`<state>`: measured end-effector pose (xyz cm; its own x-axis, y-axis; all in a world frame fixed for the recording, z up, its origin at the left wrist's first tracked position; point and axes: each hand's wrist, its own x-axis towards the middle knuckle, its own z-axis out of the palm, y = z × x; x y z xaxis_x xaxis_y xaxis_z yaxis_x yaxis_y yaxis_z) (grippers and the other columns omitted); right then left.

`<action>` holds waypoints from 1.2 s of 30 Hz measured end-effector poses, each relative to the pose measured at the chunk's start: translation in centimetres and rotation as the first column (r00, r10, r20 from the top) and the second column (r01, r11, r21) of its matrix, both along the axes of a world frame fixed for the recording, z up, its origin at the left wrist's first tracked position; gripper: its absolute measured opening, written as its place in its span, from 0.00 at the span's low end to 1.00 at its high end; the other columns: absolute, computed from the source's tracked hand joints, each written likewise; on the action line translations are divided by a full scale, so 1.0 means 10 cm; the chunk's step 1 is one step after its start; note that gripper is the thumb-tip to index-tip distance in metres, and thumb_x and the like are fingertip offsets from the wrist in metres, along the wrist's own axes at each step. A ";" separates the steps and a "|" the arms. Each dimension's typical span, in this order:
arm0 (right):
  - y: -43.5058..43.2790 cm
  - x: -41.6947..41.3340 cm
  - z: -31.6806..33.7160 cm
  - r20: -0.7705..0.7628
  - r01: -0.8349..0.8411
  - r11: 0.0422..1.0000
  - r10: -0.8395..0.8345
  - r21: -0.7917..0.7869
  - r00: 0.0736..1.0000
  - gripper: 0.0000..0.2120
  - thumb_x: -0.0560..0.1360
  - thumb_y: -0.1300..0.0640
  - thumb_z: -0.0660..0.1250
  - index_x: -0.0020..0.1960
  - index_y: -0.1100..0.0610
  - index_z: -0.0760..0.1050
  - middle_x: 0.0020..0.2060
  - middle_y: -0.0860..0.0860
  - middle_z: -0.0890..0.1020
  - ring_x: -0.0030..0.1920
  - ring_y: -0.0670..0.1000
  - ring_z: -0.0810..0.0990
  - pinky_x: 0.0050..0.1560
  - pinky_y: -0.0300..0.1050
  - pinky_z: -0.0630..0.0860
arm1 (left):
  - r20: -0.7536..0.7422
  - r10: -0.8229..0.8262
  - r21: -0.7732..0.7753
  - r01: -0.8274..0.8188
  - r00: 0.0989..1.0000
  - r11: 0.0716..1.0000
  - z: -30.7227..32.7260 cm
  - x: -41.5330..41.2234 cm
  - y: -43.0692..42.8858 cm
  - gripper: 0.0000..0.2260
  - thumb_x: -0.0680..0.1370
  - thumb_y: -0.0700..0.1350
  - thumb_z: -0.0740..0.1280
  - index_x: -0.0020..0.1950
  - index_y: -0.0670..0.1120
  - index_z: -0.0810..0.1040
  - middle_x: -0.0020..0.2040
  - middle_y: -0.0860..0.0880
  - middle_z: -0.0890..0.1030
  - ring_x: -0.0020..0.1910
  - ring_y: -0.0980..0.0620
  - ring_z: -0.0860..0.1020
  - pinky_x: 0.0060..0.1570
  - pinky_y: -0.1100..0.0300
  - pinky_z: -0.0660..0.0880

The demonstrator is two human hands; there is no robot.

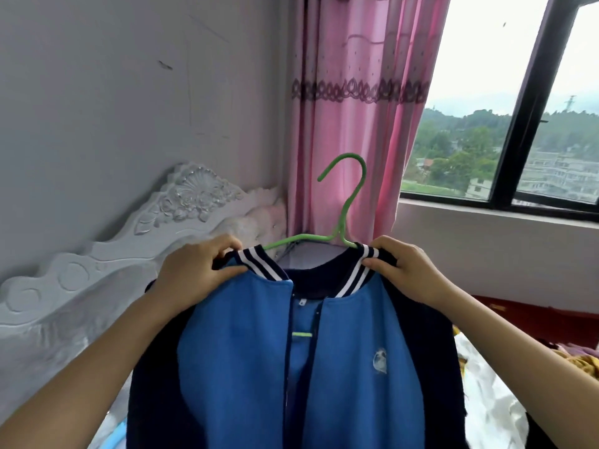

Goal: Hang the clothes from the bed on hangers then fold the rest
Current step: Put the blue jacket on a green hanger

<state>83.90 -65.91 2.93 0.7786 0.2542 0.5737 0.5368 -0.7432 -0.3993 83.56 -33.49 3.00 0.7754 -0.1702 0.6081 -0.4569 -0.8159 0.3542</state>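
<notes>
Jacket (340, 367) on green hanger (348, 202), both collar ends pinched.
I see left hand (194, 273) gripping one striped end, right hand (405, 270) the other; it hangs in air before the pink curtain (350, 92).

Blue-navy jacket (259, 367) upright on green hanger (348, 202)

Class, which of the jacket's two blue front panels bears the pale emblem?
On the jacket, the panel under the right hand: it carries the emblem; the one under the left hand is plain blue.
</notes>
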 end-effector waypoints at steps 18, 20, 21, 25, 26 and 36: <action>0.22 -0.62 0.27 0.120 -0.420 0.856 0.403 0.303 0.907 0.13 0.72 0.62 0.70 0.36 0.48 0.72 0.27 0.46 0.73 0.29 0.42 0.69 0.30 0.30 0.64 | -0.136 0.319 -0.303 -0.346 0.938 0.888 0.13 -2.11 -0.10 0.04 0.71 0.42 0.74 0.42 0.51 0.83 0.40 0.51 0.84 0.42 0.51 0.80 0.45 0.58 0.73; 0.30 -0.77 0.36 0.086 -0.515 0.804 0.514 0.297 0.853 0.12 0.72 0.62 0.71 0.35 0.49 0.73 0.26 0.43 0.76 0.28 0.42 0.70 0.29 0.30 0.65 | -0.067 0.421 -0.363 -0.415 0.905 0.834 0.09 -2.56 -0.20 0.06 0.69 0.40 0.75 0.40 0.51 0.83 0.38 0.53 0.83 0.39 0.57 0.79 0.42 0.68 0.73; 0.36 -0.88 0.42 0.071 -0.570 0.771 0.576 0.285 0.814 0.11 0.71 0.62 0.71 0.35 0.49 0.74 0.27 0.42 0.76 0.28 0.41 0.71 0.29 0.29 0.65 | -0.031 0.482 -0.382 -0.456 0.876 0.804 0.09 -2.79 -0.24 0.08 0.69 0.39 0.75 0.39 0.52 0.82 0.38 0.55 0.82 0.38 0.61 0.78 0.39 0.74 0.71; 0.69 -1.26 0.64 -0.030 -0.745 0.643 0.760 0.175 0.649 0.06 0.72 0.61 0.70 0.38 0.57 0.74 0.35 0.50 0.76 0.35 0.44 0.72 0.38 0.33 0.66 | 0.080 0.669 -0.390 -0.595 0.739 0.703 0.16 -3.63 -0.31 0.09 0.68 0.38 0.75 0.39 0.51 0.80 0.37 0.55 0.80 0.35 0.63 0.75 0.36 0.76 0.67; 0.79 -1.37 0.68 -0.063 -0.776 0.617 0.786 0.132 0.615 0.06 0.73 0.61 0.69 0.38 0.59 0.74 0.36 0.53 0.75 0.36 0.46 0.72 0.40 0.36 0.66 | 0.093 0.705 -0.380 -0.629 0.703 0.678 0.17 -3.85 -0.31 0.08 0.68 0.38 0.76 0.38 0.50 0.81 0.36 0.54 0.80 0.35 0.62 0.75 0.36 0.75 0.67; 1.79 -2.98 0.59 -0.348 -0.933 0.307 0.909 0.187 0.229 0.09 0.72 0.65 0.69 0.35 0.58 0.73 0.28 0.47 0.72 0.31 0.43 0.68 0.32 0.35 0.64 | 0.045 0.904 -0.343 -0.843 0.426 0.414 0.05 -5.93 0.05 0.05 0.68 0.37 0.75 0.41 0.44 0.83 0.34 0.52 0.78 0.36 0.53 0.75 0.38 0.64 0.67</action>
<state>54.13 -48.05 8.80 0.1000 0.9474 0.3041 0.7063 0.1476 -0.6923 24.23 -32.97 3.50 0.2741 0.6961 0.6636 0.3772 -0.7125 0.5917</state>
